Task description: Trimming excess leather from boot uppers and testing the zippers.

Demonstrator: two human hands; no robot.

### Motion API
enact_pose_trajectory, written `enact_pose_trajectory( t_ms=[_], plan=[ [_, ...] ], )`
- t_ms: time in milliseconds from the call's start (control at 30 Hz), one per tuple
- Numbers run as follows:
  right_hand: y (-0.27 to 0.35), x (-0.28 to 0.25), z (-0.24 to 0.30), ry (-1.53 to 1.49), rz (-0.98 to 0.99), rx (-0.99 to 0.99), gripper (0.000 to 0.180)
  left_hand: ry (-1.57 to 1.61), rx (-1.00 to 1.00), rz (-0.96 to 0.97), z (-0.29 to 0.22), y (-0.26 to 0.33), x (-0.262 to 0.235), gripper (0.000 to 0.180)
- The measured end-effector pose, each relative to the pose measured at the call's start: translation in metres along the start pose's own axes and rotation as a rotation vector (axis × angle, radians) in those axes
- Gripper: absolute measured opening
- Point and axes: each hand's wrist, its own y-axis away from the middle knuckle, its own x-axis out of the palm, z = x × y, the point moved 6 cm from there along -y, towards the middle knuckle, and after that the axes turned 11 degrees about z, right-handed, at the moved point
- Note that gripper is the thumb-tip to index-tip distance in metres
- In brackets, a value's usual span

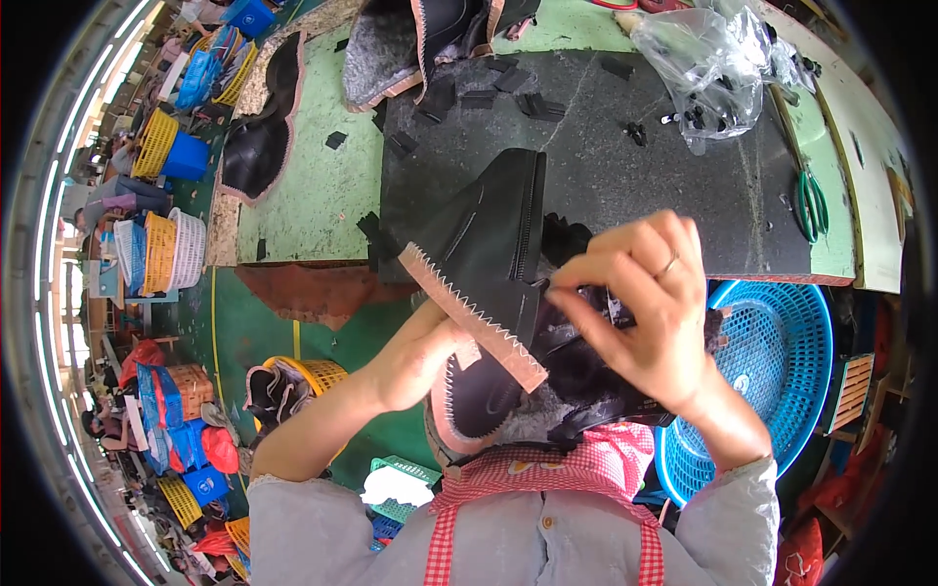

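Note:
A black leather boot upper [479, 225] stands tilted in front of me, with a black zipper [529, 215] along its right side and a tan, zigzag-stitched lower edge [474, 317]. My left hand [415, 356] grips it from behind that edge, fingers mostly hidden. At the zipper's lower end, my right hand [640, 308] pinches a small dark piece that looks like a zipper slider [540, 283]; the fingertips partly cover it. More black uppers with grey fleecy lining [586, 376] lie on my lap under both hands.
On the green table [327, 186] lies a dark board [635, 195] with black scraps. A plastic bag of small black parts [708, 83], green-handled scissors [811, 200] and other uppers [262, 146] rest there too. A blue basket [757, 381] stands at my right.

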Motion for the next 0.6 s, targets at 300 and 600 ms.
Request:
enact_pose_trajectory(
  t_ms=[300, 600],
  plan=[
    [0.006, 0.018, -0.003, -0.340, -0.055, 0.239, 0.032, 0.152, 0.013, 0.042, 0.010, 0.001, 0.016, 0.034],
    [0.011, 0.034, -0.014, -0.506, -0.049, 0.136, 0.020, -0.747, 0.342, -0.025, -0.013, 0.002, 0.025, 0.027]
  ],
)
